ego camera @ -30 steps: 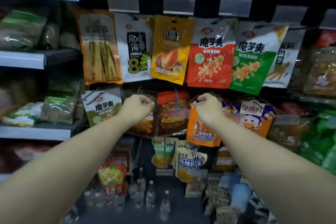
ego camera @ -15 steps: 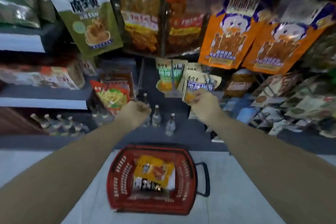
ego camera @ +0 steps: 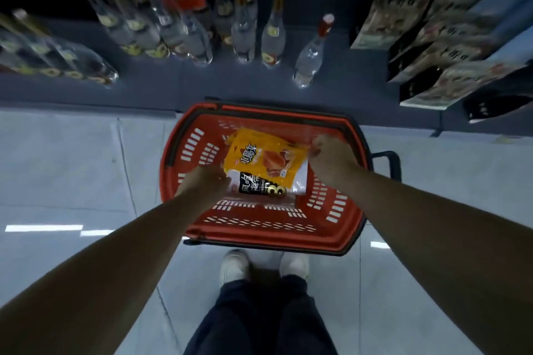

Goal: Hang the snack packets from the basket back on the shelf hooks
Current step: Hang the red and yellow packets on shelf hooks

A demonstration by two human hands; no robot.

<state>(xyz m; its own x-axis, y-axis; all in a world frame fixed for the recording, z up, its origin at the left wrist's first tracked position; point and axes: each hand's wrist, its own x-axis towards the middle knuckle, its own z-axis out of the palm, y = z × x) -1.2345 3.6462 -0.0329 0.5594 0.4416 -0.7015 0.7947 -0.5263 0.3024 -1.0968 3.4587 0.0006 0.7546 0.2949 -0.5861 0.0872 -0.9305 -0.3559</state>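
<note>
A red basket [ego camera: 259,228] stands on the floor in front of my feet. In it lies a yellow snack packet [ego camera: 259,158] on top of a white and black packet [ego camera: 259,186]. My right hand [ego camera: 328,153] is down in the basket, its curled fingers pinching the yellow packet's right edge. My left hand [ego camera: 204,181] is at the lower left corner of the packets with its fingers curled; whether it holds anything is hidden. The shelf hooks are out of view.
Several clear glass bottles [ego camera: 245,34] stand on the dark bottom shelf [ego camera: 173,86] beyond the basket. Stacked packets [ego camera: 438,46] lie at the right of that shelf. The basket's black handle [ego camera: 389,161] sticks out to the right. Pale floor tiles [ego camera: 72,167] surround the basket.
My view has swung down from the hanging packets to the basket on the floor. Both hands have dropped from shelf height into the basket and reached the packets.
</note>
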